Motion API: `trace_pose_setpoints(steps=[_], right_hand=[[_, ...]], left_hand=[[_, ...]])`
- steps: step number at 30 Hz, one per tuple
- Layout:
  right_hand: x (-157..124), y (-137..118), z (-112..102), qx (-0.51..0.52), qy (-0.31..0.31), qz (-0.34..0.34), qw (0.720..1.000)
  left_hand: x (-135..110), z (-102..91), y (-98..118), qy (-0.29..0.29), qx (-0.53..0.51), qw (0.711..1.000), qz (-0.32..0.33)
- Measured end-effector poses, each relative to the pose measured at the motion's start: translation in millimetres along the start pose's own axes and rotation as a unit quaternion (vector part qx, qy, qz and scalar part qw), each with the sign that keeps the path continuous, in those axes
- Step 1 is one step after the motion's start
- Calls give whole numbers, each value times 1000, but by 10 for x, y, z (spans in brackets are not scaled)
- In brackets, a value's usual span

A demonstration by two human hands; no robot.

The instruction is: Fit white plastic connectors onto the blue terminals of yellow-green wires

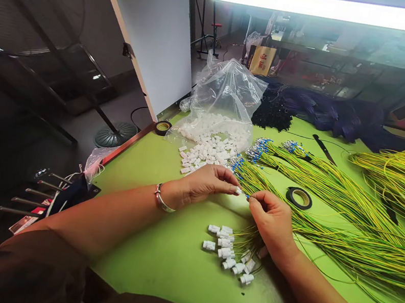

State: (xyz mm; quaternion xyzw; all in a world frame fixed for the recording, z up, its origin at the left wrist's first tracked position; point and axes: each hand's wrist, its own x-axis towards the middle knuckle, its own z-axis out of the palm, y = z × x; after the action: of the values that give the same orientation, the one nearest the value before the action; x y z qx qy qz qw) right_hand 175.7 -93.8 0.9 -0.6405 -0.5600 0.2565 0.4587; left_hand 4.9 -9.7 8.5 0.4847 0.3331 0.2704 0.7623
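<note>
My left hand [204, 185] pinches a small white plastic connector housing [238, 191] between thumb and fingers. Just right of it, my right hand [272, 222] is closed on a thin wire with a blue terminal end [247, 197]. The wire's tip points at the housing; whether it sits inside is too small to tell. Beneath and left of my right hand lie several wires fitted with white connectors [226, 253]. Beyond my left hand, loose white housings [206, 152] spill from a clear plastic bag [228, 88]. Yellow-green wires [320, 192] with blue terminals lie bundled to the right.
A roll of black tape [299, 198] lies among the wires, and another tape roll [162, 127] sits at the table's left edge. Dark wires [318, 109] are heaped at the back. A lit tube lamp [339, 8] hangs low overhead. Screwdriver-like metal shafts [29, 201] stick out at the left.
</note>
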Motion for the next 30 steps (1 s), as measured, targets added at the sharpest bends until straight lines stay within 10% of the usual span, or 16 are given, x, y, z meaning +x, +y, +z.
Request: trace_pose_setpoints(steps=[30], right_hand=[[-18, 43, 104, -72, -34, -48, 996]], left_hand=[[-32, 120, -86, 70, 101, 991, 54]])
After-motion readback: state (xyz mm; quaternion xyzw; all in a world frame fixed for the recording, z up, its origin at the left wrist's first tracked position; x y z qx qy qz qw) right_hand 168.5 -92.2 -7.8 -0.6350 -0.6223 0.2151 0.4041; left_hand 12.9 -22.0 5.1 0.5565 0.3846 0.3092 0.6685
